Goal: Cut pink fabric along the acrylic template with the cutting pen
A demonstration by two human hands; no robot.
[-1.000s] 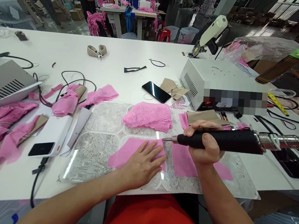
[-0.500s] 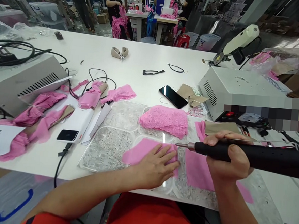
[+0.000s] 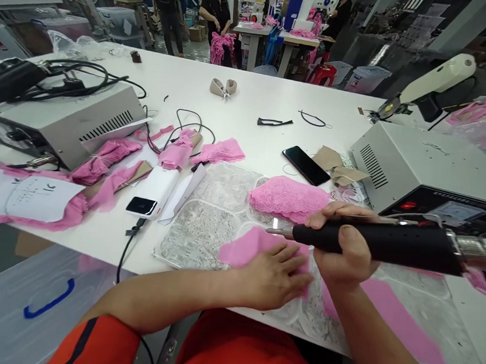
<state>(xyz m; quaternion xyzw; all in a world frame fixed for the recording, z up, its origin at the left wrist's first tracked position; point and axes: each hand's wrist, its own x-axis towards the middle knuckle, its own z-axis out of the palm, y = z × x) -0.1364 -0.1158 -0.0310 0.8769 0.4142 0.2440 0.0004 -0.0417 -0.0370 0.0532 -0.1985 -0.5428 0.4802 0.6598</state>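
Note:
My left hand (image 3: 280, 276) lies flat with fingers spread on a pink fabric piece (image 3: 242, 247), pressing it against a clear patterned mat (image 3: 197, 234). In my right hand (image 3: 346, 256) is a black handheld tool (image 3: 401, 243) with a thin metal tip, held level and pointing left. Its tip is over the upper edge of the fabric piece, beyond my left fingertips; I cannot tell if it touches. Behind it sits a pile of pink lace pieces (image 3: 287, 199). Another pink fabric piece (image 3: 403, 321) lies partly under my right forearm.
A grey control box (image 3: 435, 168) stands right, another grey box (image 3: 68, 120) left with cables on top. A phone (image 3: 306, 165), thread snips (image 3: 223, 89) and a white power bank (image 3: 162, 184) lie on the table. Tied pink bundles (image 3: 107, 158) lie left; people stand behind.
My view has turned left, so things shift right in the picture. The tool's tip has moved left along the fabric's upper edge. My left hand stays on the fabric.

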